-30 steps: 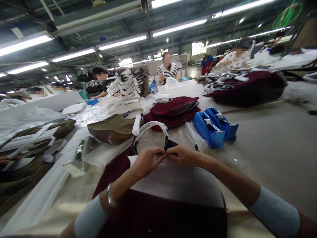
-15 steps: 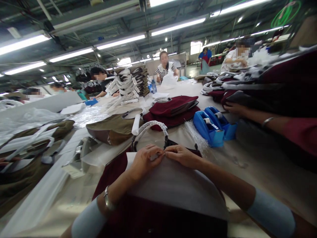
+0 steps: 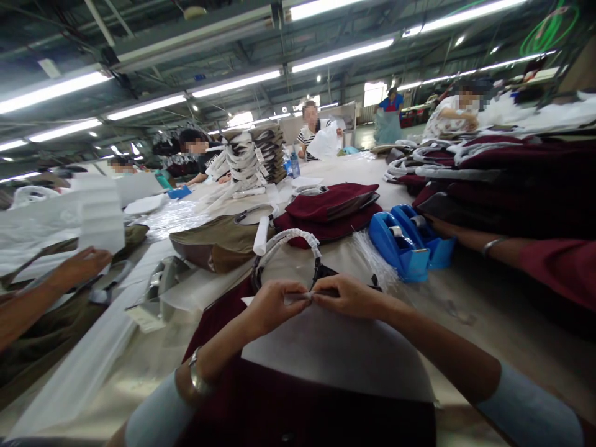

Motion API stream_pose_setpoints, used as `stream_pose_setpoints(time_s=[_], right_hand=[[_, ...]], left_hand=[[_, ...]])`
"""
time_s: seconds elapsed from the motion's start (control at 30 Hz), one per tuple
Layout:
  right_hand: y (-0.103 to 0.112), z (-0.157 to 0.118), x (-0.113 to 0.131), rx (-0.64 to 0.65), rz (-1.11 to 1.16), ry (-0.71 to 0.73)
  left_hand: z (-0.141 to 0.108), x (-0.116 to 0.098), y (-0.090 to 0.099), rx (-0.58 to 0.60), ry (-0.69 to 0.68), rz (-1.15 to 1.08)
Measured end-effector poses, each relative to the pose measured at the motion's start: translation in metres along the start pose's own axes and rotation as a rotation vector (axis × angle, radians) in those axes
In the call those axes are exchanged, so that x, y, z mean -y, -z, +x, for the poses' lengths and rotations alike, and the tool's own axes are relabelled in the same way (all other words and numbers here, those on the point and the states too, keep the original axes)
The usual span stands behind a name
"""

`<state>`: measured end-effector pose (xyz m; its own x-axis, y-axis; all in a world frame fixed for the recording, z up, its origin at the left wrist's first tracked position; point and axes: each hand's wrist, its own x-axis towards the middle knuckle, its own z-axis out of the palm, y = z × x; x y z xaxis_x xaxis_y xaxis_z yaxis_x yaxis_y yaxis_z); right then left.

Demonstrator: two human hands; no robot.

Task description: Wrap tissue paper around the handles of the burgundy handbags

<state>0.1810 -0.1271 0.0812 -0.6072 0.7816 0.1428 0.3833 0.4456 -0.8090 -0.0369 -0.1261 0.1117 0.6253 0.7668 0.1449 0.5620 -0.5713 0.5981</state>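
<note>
A dark red handbag [image 3: 218, 323] lies in front of me, with a thin white sheet [image 3: 326, 354] spread over its upper part. The bag's ring handle [image 3: 291, 236], wrapped in white, stands up behind my hands. My left hand [image 3: 277, 304] and my right hand [image 3: 349, 297] meet at the sheet's top edge, close to the base of the handle. Both hands are closed, thumbs and fingertips pinching the edge almost touching each other. What exactly lies between the fingertips is partly hidden.
Blue tape dispensers [image 3: 403, 248] stand to the right, beside a bundle of clear strips [image 3: 372, 248]. A grey dispenser [image 3: 161, 292] and an olive bag [image 3: 214, 242] are on the left. Red bags [image 3: 330, 208] lie behind. A co-worker's hand [image 3: 84, 267] holds white sheeting at far left.
A co-worker's arm with a white sheet has come into view at the left. My hands stay pinched together at the sheet's edge, fingers slightly shifted. The view has shifted slightly.
</note>
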Motion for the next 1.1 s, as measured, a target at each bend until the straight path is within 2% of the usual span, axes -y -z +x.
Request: stream_pose_setpoints(time_s=[0.2, 0.37, 0.47, 0.53, 0.67, 0.87, 1.1], right_hand=[[-0.001, 0.002, 0.002, 0.027, 0.003, 0.040], [-0.004, 0.003, 0.002, -0.027, 0.013, -0.001], [-0.006, 0.004, -0.001, -0.061, 0.073, -0.029], [-0.006, 0.004, -0.002, -0.079, 0.115, -0.027], [-0.002, 0.002, -0.001, -0.008, 0.136, -0.044], [0.002, 0.003, -0.003, 0.044, 0.056, -0.054], [0.002, 0.004, -0.001, 0.033, 0.086, -0.071]], left_hand=[[-0.002, -0.003, -0.003, -0.052, -0.004, 0.057], [-0.006, -0.007, -0.008, -0.155, -0.060, 0.150], [-0.007, -0.008, -0.009, -0.172, -0.136, 0.193], [-0.007, -0.005, -0.007, -0.180, -0.131, 0.204], [-0.003, 0.001, -0.001, -0.139, -0.061, 0.150], [-0.003, -0.003, 0.008, 0.029, -0.015, 0.158], [-0.004, -0.004, 0.001, -0.025, 0.006, 0.153]])
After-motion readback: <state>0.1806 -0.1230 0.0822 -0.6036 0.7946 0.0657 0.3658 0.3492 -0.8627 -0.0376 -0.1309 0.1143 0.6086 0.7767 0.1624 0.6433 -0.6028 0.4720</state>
